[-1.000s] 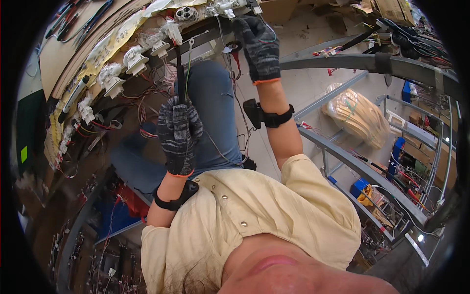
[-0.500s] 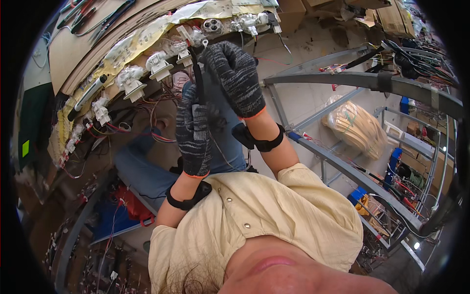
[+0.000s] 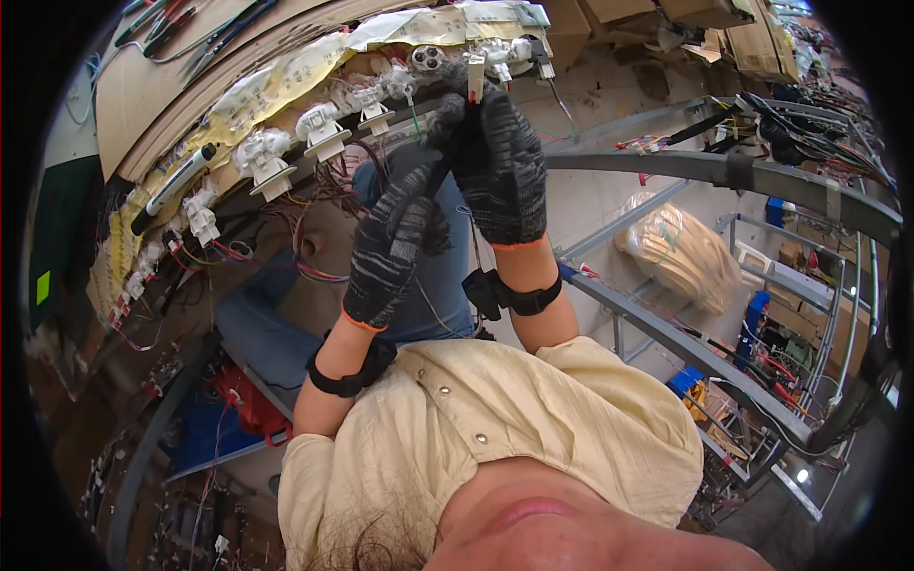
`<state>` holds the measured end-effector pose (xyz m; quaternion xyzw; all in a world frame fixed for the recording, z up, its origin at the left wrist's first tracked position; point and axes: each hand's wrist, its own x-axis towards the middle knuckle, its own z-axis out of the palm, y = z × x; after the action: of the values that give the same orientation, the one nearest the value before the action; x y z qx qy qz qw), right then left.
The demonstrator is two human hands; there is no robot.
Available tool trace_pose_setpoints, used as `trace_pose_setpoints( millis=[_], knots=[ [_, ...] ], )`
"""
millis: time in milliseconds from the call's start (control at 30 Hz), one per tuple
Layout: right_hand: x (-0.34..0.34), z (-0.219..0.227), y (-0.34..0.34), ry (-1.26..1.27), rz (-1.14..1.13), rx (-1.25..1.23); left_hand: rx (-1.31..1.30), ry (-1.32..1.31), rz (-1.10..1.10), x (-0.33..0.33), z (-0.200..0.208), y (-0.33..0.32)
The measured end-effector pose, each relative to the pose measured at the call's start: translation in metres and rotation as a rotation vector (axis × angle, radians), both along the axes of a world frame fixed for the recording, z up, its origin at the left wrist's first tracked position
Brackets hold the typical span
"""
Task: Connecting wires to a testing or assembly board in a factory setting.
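Observation:
Both my hands wear dark grey speckled gloves with orange cuffs. My right hand [image 3: 506, 181] is closed, its fingers bent around a black-wrapped wire bundle. From the top of its fingers a white connector [image 3: 475, 76] sticks up, with a bit of red at its lower end. My left hand [image 3: 388, 252] is below and to the left, closed on the lower part of the same bundle, mostly hidden by the gloves. In front of the hands stand white plastic connectors [image 3: 325, 135] on a sloping board [image 3: 319, 62], with wires [image 3: 303, 243] hanging under them.
Pliers [image 3: 211, 48] lie on the board at the far left, and a white-and-black utility knife [image 3: 176, 188] lies lower down. A grey metal frame [image 3: 657, 165] crosses the right side, with a plastic-wrapped bundle [image 3: 678, 252] behind it. Cardboard boxes [image 3: 609, 38] stand at the back.
Both hands have shifted, the right one up and to the right. The white connector now stands above the right fingers, away from the row. The left hand has tilted toward the right hand.

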<state>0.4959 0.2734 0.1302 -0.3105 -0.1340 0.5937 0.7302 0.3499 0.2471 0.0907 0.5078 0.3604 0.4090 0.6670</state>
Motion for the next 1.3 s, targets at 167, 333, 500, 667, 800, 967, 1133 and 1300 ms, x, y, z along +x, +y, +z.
trace_pose_setpoints(
  millis=[167, 333, 500, 667, 800, 967, 1133, 1300],
  knots=[
    [0.001, -0.007, 0.021, -0.782, -0.214, -0.165, -0.274, -0.079, -0.165, 0.001, -0.001, 0.022],
    [0.009, -0.020, 0.033, -1.572, -0.466, -0.037, -0.385, -0.106, -0.260, 0.002, -0.018, 0.032],
    [0.010, -0.021, 0.034, -1.473, -0.426, -0.017, -0.227, -0.019, -0.242, 0.003, -0.043, 0.029],
    [0.014, -0.010, 0.034, -1.849, -0.449, 0.206, -0.351, -0.123, -0.238, 0.006, -0.023, 0.031],
    [-0.010, -0.001, 0.036, -2.516, -0.300, 0.062, -0.545, -0.177, -0.213, -0.003, -0.013, 0.031],
    [0.000, -0.011, 0.041, -2.811, -0.289, 0.241, 0.756, 0.281, 0.183, -0.036, -0.012, -0.007],
    [-0.010, -0.002, 0.041, -2.894, -0.368, 0.064, 0.244, 0.394, 0.269, -0.181, -0.088, -0.078],
    [-0.026, 0.001, 0.042, -2.825, -0.337, -0.016, -0.257, -0.347, 0.417, -0.307, -0.231, -0.039]
  ],
)
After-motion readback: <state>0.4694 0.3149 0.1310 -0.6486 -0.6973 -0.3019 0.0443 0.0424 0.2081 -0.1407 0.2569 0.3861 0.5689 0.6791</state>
